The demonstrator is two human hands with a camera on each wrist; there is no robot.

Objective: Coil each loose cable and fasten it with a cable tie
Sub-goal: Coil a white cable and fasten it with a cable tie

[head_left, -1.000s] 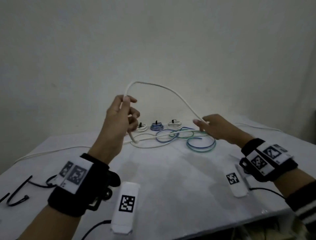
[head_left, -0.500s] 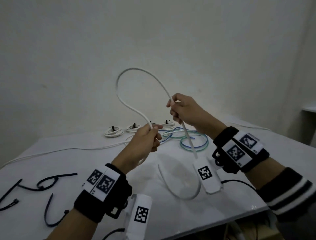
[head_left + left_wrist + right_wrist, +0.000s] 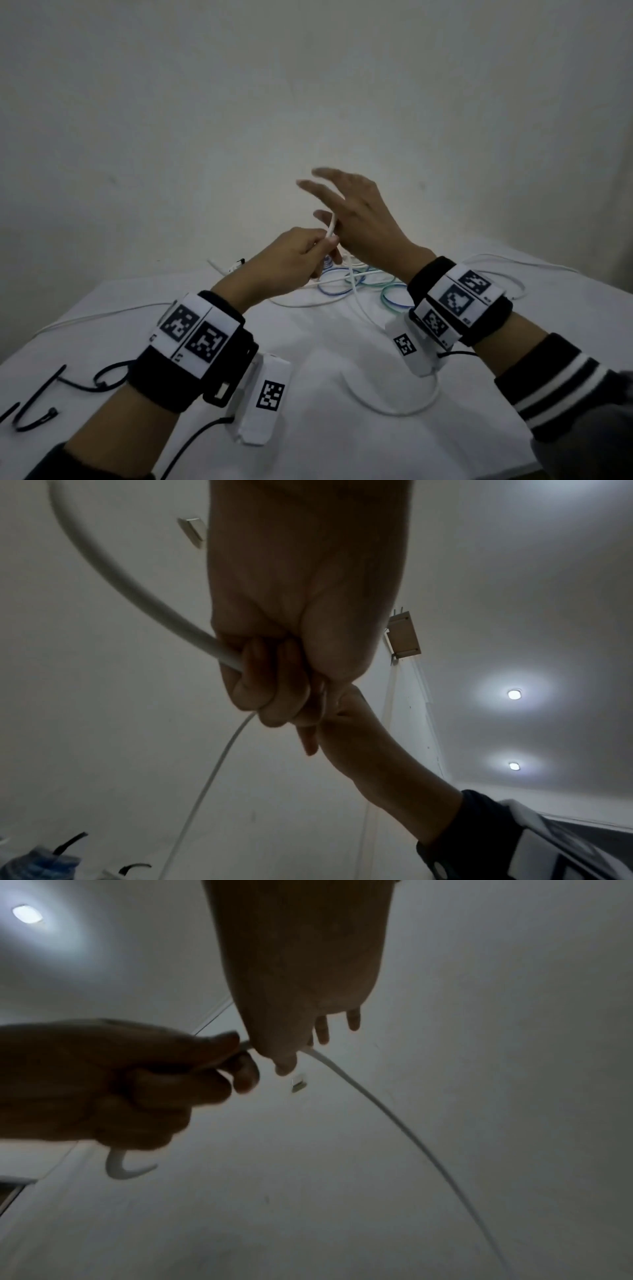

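Observation:
My left hand (image 3: pixel 301 253) is raised above the table and grips a white cable (image 3: pixel 330 228) in a fist. The left wrist view shows its fingers (image 3: pixel 270 696) curled round the cable (image 3: pixel 137 596). My right hand (image 3: pixel 352 209) is just right of it, fingers straight and spread. The cable runs past its thumb (image 3: pixel 284 1066) and falls away to the table (image 3: pixel 394 1110). Its slack lies as a loop (image 3: pixel 394 407) near the front edge. Black cable ties (image 3: pixel 37 404) lie at the front left.
Loose blue (image 3: pixel 337 289) and green (image 3: pixel 394 298) cables lie tangled behind my hands on the white table (image 3: pixel 325 342). A tied coil (image 3: pixel 236 265) shows at the back. More white cable trails left (image 3: pixel 102 313) and right (image 3: pixel 507 270). A wall is close behind.
The tall loop has been brought down into my left hand. My right hand has let go of the cable, spread its fingers and moved up against the left hand.

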